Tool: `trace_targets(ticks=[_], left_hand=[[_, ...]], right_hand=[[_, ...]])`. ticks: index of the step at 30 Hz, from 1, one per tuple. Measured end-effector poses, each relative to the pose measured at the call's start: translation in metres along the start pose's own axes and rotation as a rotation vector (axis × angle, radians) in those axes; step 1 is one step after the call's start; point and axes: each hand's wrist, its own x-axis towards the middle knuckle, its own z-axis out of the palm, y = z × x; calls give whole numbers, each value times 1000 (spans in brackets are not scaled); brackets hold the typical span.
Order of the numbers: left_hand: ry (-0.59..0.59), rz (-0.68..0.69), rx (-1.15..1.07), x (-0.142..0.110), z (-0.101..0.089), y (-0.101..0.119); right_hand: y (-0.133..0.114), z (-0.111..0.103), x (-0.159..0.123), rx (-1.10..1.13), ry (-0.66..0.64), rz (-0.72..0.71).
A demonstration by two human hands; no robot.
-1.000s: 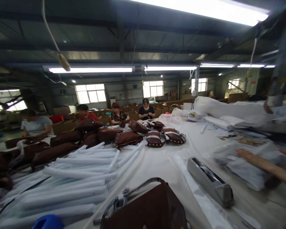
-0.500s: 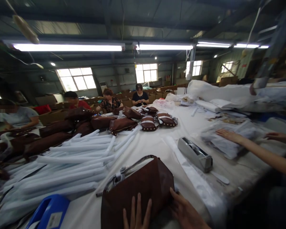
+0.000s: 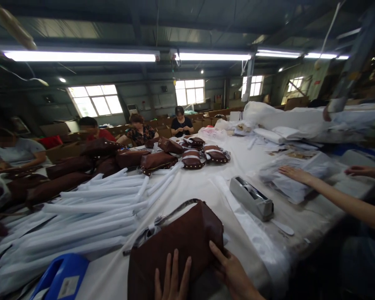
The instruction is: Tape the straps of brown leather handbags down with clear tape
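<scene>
A brown leather-like bag (image 3: 178, 241) with a metal-trimmed strap lies on the white-covered table (image 3: 206, 196) right in front of me. My left hand (image 3: 171, 280) rests flat on its near face, fingers stretched out and together. My right hand (image 3: 229, 271) lies against the bag's right edge with its fingers extended, touching the side; it holds nothing that I can see. Both wrists are cut off by the bottom of the picture.
Several white rolled tubes (image 3: 106, 208) cover the table's left. A grey tape dispenser (image 3: 251, 203) stands to the right, a blue bin (image 3: 61, 277) at lower left. More brown bags (image 3: 158, 160) lie further back. A co-worker's hand (image 3: 292, 173) rests on plastic packets (image 3: 296, 187); several people sit across the table.
The view has tilted down and my two hands have come into sight on the brown bag. The co-worker's arm has stayed on the packets at the right.
</scene>
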Motion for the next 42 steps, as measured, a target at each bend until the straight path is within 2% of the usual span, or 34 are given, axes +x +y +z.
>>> trace_targets(ticks=[3, 6, 9, 12, 16, 20, 22, 25, 26, 28, 30, 31, 32, 34, 36, 39, 42], left_hand=[[-6, -15, -36, 5, -9, -11], [-117, -46, -160, 13, -30, -16], [-207, -90, -197, 24, -48, -13], [-227, -119, -169, 34, -58, -6], [-272, -107, -102, 42, -59, 1], [-284, -21, -92, 42, -51, -6], [-287, 28, -113, 40, -47, -15], [-290, 59, -142, 42, -44, -31], [-292, 55, -151, 43, -44, -35], [-288, 34, -164, 48, -46, -40], [-267, 3, -165, 55, -49, -43], [-250, -17, -162, 58, -50, -44], [-235, -34, -161, 61, -51, -45], [-216, -70, -169, 67, -53, -46], [-205, -101, -183, 71, -54, -48], [-195, -133, -188, 73, -54, -49], [-205, -141, -184, 72, -53, -49]], right_hand=[[-6, 9, -10, -27, -42, 0], [-11, 15, -18, -51, -89, -4], [-14, 17, -20, -67, -99, -9], [-15, 15, -17, -53, -77, 10], [-13, 9, -10, -28, -19, 59], [-9, 7, -5, -32, -25, 79], [-9, 4, -5, -93, -86, 78], [-23, -13, -4, -378, -311, 78], [-31, -24, -3, -533, -363, 19], [-54, -53, 4, -894, -319, -272], [-79, -87, 15, -1265, -121, -681], [-89, -103, 22, -1438, -25, -819], [-98, -119, 29, -1595, 69, -894], [-108, -144, 44, -1844, 188, -902], [-111, -159, 56, -1946, 211, -876], [-111, -165, 68, -1911, 135, -918], [-118, -159, 76, -1850, 123, -961]])
